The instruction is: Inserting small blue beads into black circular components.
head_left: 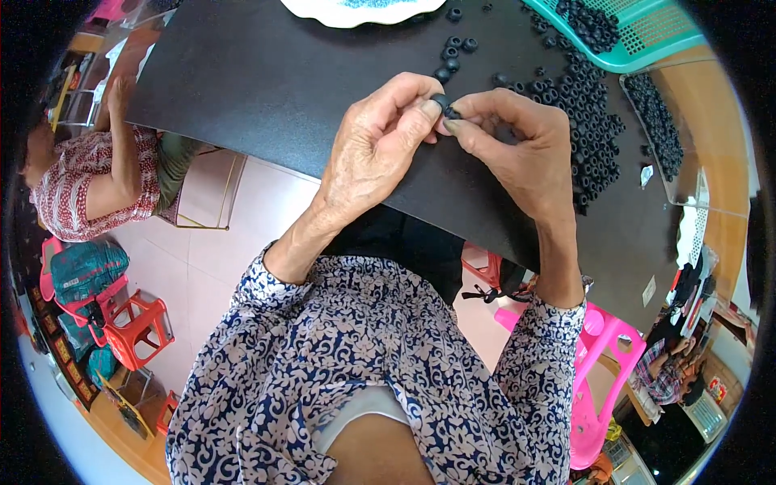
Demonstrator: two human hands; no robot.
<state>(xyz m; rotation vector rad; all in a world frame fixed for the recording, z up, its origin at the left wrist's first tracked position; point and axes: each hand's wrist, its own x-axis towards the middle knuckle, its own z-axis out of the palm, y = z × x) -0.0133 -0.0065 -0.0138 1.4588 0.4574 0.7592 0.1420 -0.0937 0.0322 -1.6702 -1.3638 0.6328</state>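
My left hand (376, 145) pinches a round black ring-shaped piece (440, 100) between thumb and forefinger, above the dark table. Meeting it fingertip to fingertip, my right hand (529, 149) is closed in a pinch on a small black piece (453, 114), partly covered by the fingers. The two pieces are close together; I cannot tell whether they are joined. Just beyond my hands, several loose black rings (450, 53) lie in a short line. A large spread of black hollow pieces (594, 129) covers the table to the right of my right hand.
A green perforated basket (647, 55) with black pieces stands far right, near a clear tray (626, 97) of smaller ones. The scalloped white plate (319, 11) sits at the far edge. Another person (101, 178) sits left. A pink stool (594, 404) is under the table's right side.
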